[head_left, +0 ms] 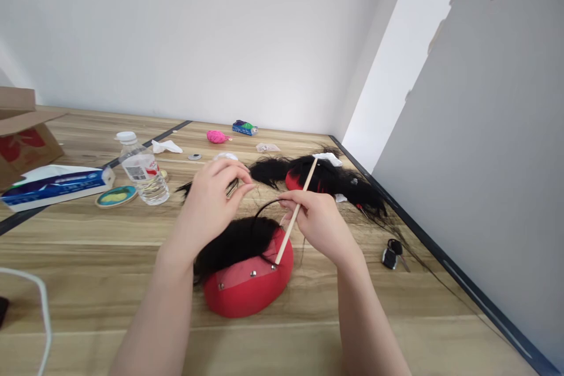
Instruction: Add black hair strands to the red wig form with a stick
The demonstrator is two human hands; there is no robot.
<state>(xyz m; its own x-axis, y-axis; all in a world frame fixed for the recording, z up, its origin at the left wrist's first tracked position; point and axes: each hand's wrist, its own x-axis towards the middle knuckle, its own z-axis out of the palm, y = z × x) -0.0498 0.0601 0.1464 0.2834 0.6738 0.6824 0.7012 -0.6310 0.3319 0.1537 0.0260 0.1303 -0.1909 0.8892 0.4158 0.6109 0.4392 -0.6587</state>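
Observation:
A red padded block (247, 299) lies on the table in front of me, with a clear strip (235, 275) fixed along it by several round-headed pins (252, 274). Black hair (238, 244) spreads from the strip over the block's far side. My right hand (315, 217) grips a pale wooden stick (304, 197) slantwise, its lower end at the strip beside a pin. A dark strand of hair (261, 210) arcs from the block up to this hand's fingertips. Above the hair, my left hand (215, 200) has thumb and fingers curled in a pinch; anything between them is too fine to make out.
Behind lies another red block (293, 181) under black hair (352, 185). To the left are a water bottle (145, 173), a round coaster (116, 196), a tissue pack (61, 186) and a cardboard box (30, 147). Keys (391, 254) lie right, near the wall; a white cable (43, 305) curves front left.

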